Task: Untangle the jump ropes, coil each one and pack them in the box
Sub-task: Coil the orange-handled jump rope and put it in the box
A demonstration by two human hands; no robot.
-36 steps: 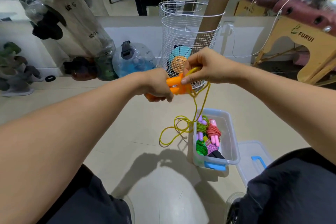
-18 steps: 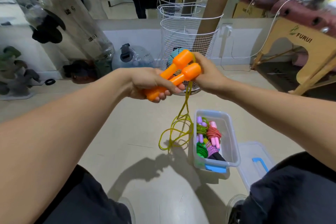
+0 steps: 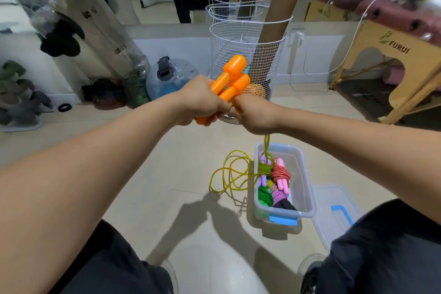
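Mostly done, by the look of it: the box (image 3: 307,188) on the floor already holds several coiled ropes (image 3: 274,184) (purple, pink, green and a dark-handled one), packed along its left side. One rope left, the yellow cord (image 3: 232,174) with orange handles (image 3: 232,80). Both handles are paired side by side, tilted up and to the right, and the left hand (image 3: 198,101) is clamped round their lower ends. The right hand (image 3: 253,112) is closed just beside them, touching the left; the cord comes out below it, so it seems to pinch the cord, though the fingers are hidden. The cord hangs down to the box's near-left rim and lies in loose loops on the floor beside it. Remaining: wind that slack into a coil, drop it in the box, probably fit the lid (image 3: 334,210), which lies on the floor right of the box. Both arms are stretched forward, hands meeting in front of the wire basket (image 3: 272,38).
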